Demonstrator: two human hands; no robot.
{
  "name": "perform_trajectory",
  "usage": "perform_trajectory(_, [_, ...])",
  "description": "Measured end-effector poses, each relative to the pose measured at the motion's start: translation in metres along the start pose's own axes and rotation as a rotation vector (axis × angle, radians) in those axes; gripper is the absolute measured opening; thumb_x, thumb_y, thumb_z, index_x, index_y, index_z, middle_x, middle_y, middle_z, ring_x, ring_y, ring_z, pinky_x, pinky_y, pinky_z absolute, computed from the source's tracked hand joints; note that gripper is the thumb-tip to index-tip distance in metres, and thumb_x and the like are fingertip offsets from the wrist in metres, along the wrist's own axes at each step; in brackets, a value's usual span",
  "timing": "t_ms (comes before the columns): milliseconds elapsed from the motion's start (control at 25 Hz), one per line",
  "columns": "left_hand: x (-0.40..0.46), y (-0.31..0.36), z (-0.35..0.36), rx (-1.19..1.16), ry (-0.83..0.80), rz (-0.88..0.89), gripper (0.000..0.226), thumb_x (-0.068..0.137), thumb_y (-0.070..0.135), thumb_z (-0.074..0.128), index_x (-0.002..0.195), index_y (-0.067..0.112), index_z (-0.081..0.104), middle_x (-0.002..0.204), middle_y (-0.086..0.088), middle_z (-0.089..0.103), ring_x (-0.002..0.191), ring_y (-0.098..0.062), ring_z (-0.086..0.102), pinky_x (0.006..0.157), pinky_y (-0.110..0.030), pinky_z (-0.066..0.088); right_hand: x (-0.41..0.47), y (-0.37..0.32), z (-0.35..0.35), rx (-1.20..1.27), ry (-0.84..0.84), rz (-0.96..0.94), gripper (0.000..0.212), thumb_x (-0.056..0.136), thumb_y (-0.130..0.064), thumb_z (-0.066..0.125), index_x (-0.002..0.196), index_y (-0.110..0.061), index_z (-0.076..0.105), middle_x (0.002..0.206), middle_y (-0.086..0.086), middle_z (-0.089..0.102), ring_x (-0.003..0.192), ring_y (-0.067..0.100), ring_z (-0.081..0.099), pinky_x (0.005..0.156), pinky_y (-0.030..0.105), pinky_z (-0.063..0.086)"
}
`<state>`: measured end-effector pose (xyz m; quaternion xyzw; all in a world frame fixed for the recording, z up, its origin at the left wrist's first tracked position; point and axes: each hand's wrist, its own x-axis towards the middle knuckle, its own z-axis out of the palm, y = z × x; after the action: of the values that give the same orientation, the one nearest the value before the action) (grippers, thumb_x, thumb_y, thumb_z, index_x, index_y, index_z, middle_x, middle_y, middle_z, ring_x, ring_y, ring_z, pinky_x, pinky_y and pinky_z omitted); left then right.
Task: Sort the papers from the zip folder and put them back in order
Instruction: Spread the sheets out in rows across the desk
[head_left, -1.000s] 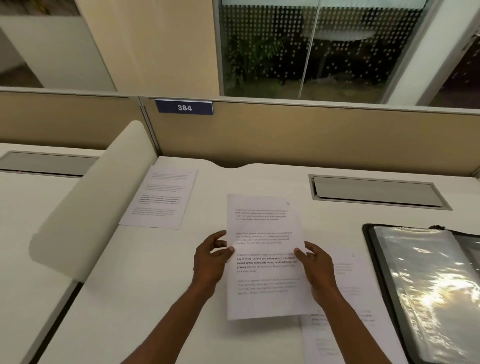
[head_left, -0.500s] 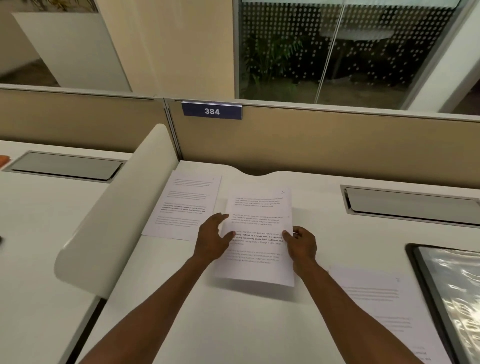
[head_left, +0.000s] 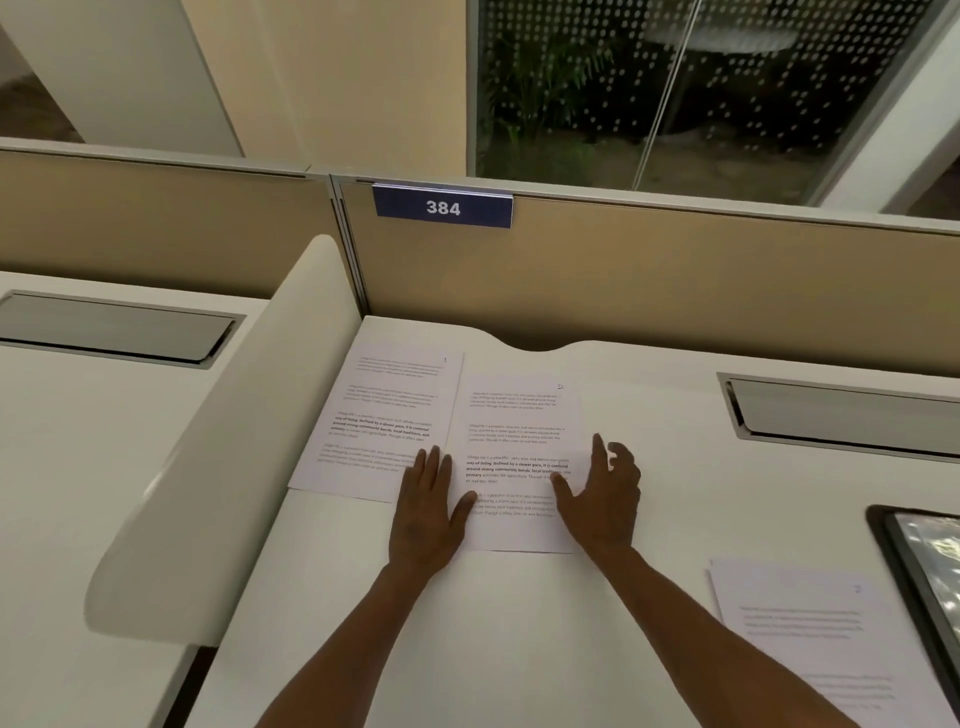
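Both hands lie flat with straight fingers, gripping nothing: the left hand presses the left edge of the middle sheet and the right hand its right edge, that sheet flat on the desk. Just left of the left hand's fingertips a second sheet touches it edge to edge. Well right of the right hand, more papers and the zip folder are cut off by the frame; the print is too blurred to read.
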<state>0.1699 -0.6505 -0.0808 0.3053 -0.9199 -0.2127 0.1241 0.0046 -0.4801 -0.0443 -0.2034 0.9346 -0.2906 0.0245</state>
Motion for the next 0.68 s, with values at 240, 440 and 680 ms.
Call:
perform_trajectory(240, [0.001, -0.001, 0.003, -0.001, 0.002, -0.008, 0.077, 0.099, 0.061, 0.023, 0.155, 0.008, 0.027, 0.163, -0.006, 0.02, 0.153, -0.019, 0.01, 0.125, -0.036, 0.007, -0.036, 0.019, 0.029, -0.098, -0.027, -0.36, 0.064, 0.084, -0.065, 0.055, 0.13, -0.021, 0.066, 0.144, 0.009, 0.056, 0.14, 0.03, 0.045, 0.113, 0.046, 0.039])
perform_trajectory(440, [0.01, 0.001, -0.001, -0.003, 0.038, -0.018, 0.08, 0.099, 0.064, 0.017, 0.155, 0.008, 0.024, 0.163, -0.006, 0.015, 0.154, -0.02, 0.007, 0.125, -0.038, 0.005, -0.026, 0.007, 0.035, -0.119, -0.047, -0.276, 0.068, 0.087, -0.066, 0.047, 0.134, -0.02, 0.062, 0.15, 0.012, 0.05, 0.144, 0.031, 0.038, 0.118, 0.045, 0.031])
perform_trajectory(680, [0.025, -0.007, -0.001, 0.058, -0.021, -0.029, 0.09, 0.093, 0.07, 0.007, 0.156, 0.008, 0.021, 0.165, -0.006, 0.011, 0.154, -0.023, 0.005, 0.123, -0.036, -0.001, -0.013, 0.003, 0.04, -0.134, -0.078, -0.262, 0.073, 0.088, -0.068, 0.039, 0.138, -0.019, 0.059, 0.155, 0.013, 0.044, 0.148, 0.03, 0.031, 0.123, 0.045, 0.022])
